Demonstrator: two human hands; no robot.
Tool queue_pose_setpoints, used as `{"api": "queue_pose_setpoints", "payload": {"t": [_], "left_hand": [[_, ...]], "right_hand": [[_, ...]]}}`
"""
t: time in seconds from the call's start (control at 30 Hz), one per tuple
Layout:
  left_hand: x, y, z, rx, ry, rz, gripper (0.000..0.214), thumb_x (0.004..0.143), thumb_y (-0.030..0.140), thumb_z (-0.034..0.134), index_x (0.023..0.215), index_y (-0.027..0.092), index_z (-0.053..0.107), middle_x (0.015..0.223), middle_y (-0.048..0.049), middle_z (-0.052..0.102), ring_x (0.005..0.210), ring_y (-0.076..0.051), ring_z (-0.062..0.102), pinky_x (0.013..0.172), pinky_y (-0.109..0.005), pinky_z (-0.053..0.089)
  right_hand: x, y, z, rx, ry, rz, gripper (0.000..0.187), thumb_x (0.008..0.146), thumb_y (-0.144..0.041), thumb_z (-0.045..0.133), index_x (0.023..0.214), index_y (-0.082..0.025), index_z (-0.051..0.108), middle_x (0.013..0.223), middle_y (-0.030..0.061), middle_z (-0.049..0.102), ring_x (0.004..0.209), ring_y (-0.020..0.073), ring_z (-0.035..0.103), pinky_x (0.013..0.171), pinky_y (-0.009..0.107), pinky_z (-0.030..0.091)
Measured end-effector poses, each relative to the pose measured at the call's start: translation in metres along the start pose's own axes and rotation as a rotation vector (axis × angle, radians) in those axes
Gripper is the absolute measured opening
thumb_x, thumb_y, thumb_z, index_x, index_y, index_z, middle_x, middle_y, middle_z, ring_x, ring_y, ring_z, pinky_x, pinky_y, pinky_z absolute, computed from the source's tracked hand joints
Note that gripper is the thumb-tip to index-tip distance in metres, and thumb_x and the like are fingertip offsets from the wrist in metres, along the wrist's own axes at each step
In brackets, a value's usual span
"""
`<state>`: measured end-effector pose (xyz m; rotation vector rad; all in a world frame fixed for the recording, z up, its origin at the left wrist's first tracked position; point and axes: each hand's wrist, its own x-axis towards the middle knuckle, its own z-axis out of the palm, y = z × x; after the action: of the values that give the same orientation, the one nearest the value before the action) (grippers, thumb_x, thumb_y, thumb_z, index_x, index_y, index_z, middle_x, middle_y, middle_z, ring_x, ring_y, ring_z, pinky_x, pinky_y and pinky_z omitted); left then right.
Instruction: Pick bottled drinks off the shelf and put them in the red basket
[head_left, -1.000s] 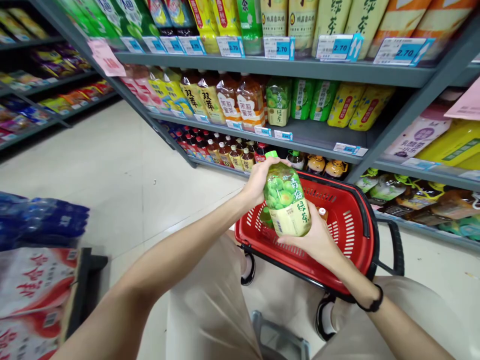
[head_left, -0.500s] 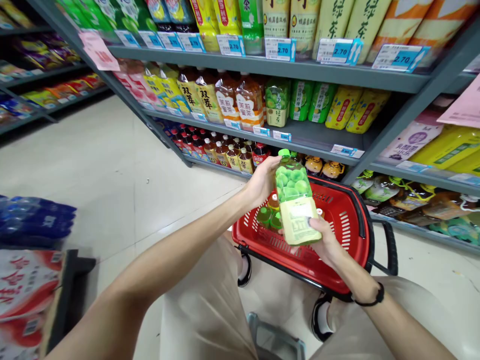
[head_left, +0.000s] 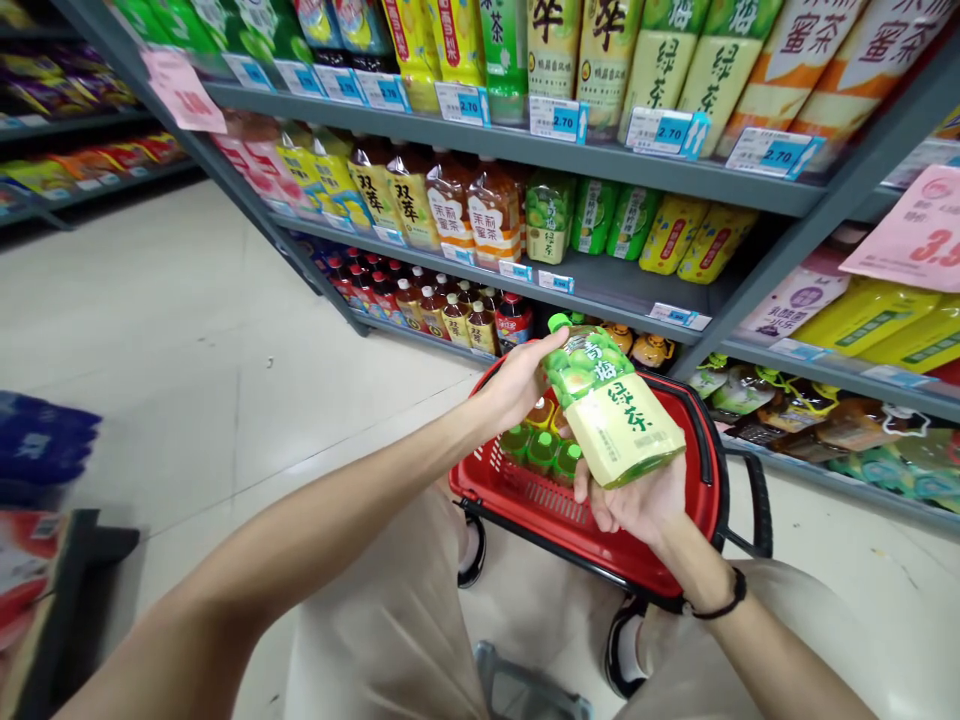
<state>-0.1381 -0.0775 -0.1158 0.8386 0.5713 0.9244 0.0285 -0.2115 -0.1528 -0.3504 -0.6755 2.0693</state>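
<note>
From the head view, both hands hold one green tea bottle (head_left: 615,410) above a red shopping basket (head_left: 709,450). The bottle lies tilted, with its green cap (head_left: 556,323) up and to the left and its base down and to the right. The left hand (head_left: 517,385) has its grip closed round the neck end just under the cap, thumb on top. The right hand (head_left: 637,500) cups the base from below, fingers curled up against the pale lower label, so both grips are clamped on the bottle. Its label shows green plums and the characters 青梅 and 绿茶 in green; the smaller print is too fine to read. A black wristband (head_left: 712,605) sits on the right wrist. Inside the basket stand small bottles (head_left: 541,450) with green caps, partly hidden behind the held bottle and the hand, so their labels cannot be made out. On the grey shelf (head_left: 465,135) behind, blue-and-white price tags (head_left: 556,120) read 2.70. Below them, amber bottles (head_left: 375,195) are marked 双萃 and orange-labelled ones (head_left: 491,215) 茉莉蜜茶. A pink sign (head_left: 919,230) at the right edge is cut off — only "3." shows. The packs at the far left are blurred, and the top-shelf bottles are cropped by the frame.
</note>
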Motion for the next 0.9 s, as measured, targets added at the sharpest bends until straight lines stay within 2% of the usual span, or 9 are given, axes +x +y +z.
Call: {"api": "queue_pose_setpoints", "payload": {"t": [0.1,0.27,0.37,0.47,0.6,0.7,0.77,0.8,0.9], "left_hand": [[0.0,0.002,0.001,-0.007,0.006,-0.03,0.044,0.085,0.051,0.086,0.109,0.015,0.079,0.113,-0.0128,0.08,0.103,-0.028,0.073,0.103,-0.043,0.052],[0.002,0.007,0.004,-0.064,0.105,-0.002,0.046,0.082,0.055,0.083,0.107,0.017,0.075,0.108,-0.0112,0.08,0.106,-0.031,0.073,0.104,-0.047,0.054],[0.005,0.008,0.004,-0.03,0.098,0.034,0.052,0.081,0.061,0.081,0.107,0.017,0.074,0.104,-0.012,0.08,0.105,-0.033,0.074,0.103,-0.047,0.056],[0.007,0.009,0.001,-0.018,0.074,0.019,0.053,0.081,0.065,0.081,0.105,0.017,0.075,0.102,-0.0111,0.08,0.101,-0.031,0.075,0.098,-0.045,0.058],[0.007,0.011,-0.006,0.067,0.048,0.027,0.048,0.078,0.054,0.09,0.106,0.017,0.077,0.106,-0.0112,0.081,0.097,-0.027,0.076,0.091,-0.041,0.061],[0.005,0.012,-0.008,0.142,0.018,0.035,0.045,0.078,0.046,0.093,0.109,0.016,0.079,0.11,-0.012,0.081,0.096,-0.026,0.076,0.092,-0.04,0.061],[0.004,0.012,-0.008,0.141,0.045,0.044,0.041,0.077,0.043,0.093,0.105,0.017,0.079,0.112,-0.0117,0.081,0.098,-0.025,0.076,0.093,-0.04,0.061],[0.003,0.011,-0.007,0.136,0.06,0.057,0.038,0.075,0.039,0.092,0.103,0.017,0.078,0.113,-0.0114,0.081,0.099,-0.025,0.076,0.094,-0.04,0.061],[0.001,0.008,-0.002,0.128,0.054,0.108,0.031,0.071,0.029,0.088,0.098,0.016,0.077,0.112,-0.0104,0.082,0.101,-0.026,0.076,0.096,-0.041,0.06]], "right_hand": [[0.001,-0.001,0.0,0.004,0.054,-0.024,0.098,0.083,-0.089,0.053,0.13,-0.005,0.069,0.088,0.0206,0.08,0.06,0.0249,0.074,0.048,0.028,0.054],[0.004,-0.008,0.009,-0.056,0.177,-0.042,0.087,0.088,-0.083,0.054,0.13,-0.008,0.069,0.104,0.0224,0.081,0.077,0.0297,0.081,0.066,0.035,0.064],[0.006,-0.004,0.015,-0.178,0.253,-0.064,0.085,0.084,-0.081,0.068,0.133,-0.012,0.068,0.105,0.0197,0.082,0.078,0.0307,0.08,0.061,0.037,0.065],[0.008,0.003,0.018,-0.336,0.378,-0.116,0.074,0.083,-0.076,0.075,0.123,-0.014,0.07,0.101,0.0157,0.081,0.075,0.0278,0.078,0.055,0.034,0.062],[0.009,0.006,0.015,-0.585,0.547,-0.132,0.074,0.083,-0.073,0.077,0.129,-0.016,0.066,0.102,0.0123,0.078,0.076,0.0241,0.073,0.049,0.029,0.054],[0.006,0.002,0.008,-0.907,0.661,-0.191,0.081,0.077,-0.067,0.086,0.14,-0.022,0.06,0.123,0.0117,0.076,0.1,0.0278,0.074,0.075,0.037,0.062],[0.003,0.001,0.006,-1.176,0.711,-0.195,0.087,0.076,-0.063,0.088,0.147,-0.026,0.055,0.134,0.0113,0.072,0.116,0.0311,0.071,0.097,0.045,0.059],[0.002,0.001,0.007,-1.288,0.728,-0.172,0.091,0.076,-0.061,0.088,0.151,-0.026,0.051,0.135,0.0117,0.072,0.117,0.0325,0.071,0.1,0.048,0.058],[0.0,0.006,0.011,-1.481,0.754,-0.074,0.103,0.075,-0.062,0.085,0.158,-0.021,0.039,0.135,0.0177,0.071,0.112,0.0396,0.073,0.093,0.053,0.059]]}}
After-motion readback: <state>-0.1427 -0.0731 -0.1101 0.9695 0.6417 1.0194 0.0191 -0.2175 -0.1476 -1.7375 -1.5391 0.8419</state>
